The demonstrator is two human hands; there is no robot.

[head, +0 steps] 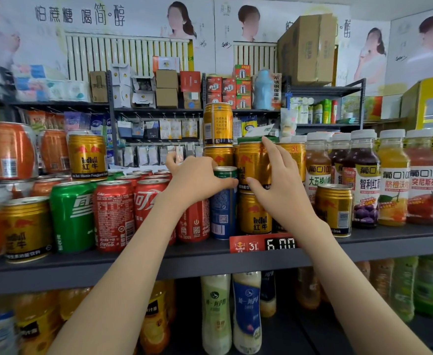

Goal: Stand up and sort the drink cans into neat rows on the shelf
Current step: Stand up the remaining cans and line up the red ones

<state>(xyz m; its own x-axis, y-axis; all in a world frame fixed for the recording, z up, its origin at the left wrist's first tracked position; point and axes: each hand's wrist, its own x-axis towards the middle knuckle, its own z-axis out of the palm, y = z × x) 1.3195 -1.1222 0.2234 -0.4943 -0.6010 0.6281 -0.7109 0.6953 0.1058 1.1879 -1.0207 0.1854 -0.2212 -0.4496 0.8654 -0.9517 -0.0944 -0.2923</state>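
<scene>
While the left hand [195, 180] curls its fingers round the green top of a blue metal drink can [223, 216], the right hand [279, 188] lies with fingers spread against a gold Red Bull can [251, 165] stacked just beside it. The blue can stands near the front edge of the dark grey metal shelf [159, 260], right of the red cola cans [113, 213].

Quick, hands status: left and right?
Left hand: grips the blue can.
Right hand: open, fingers against a stacked gold can.
</scene>
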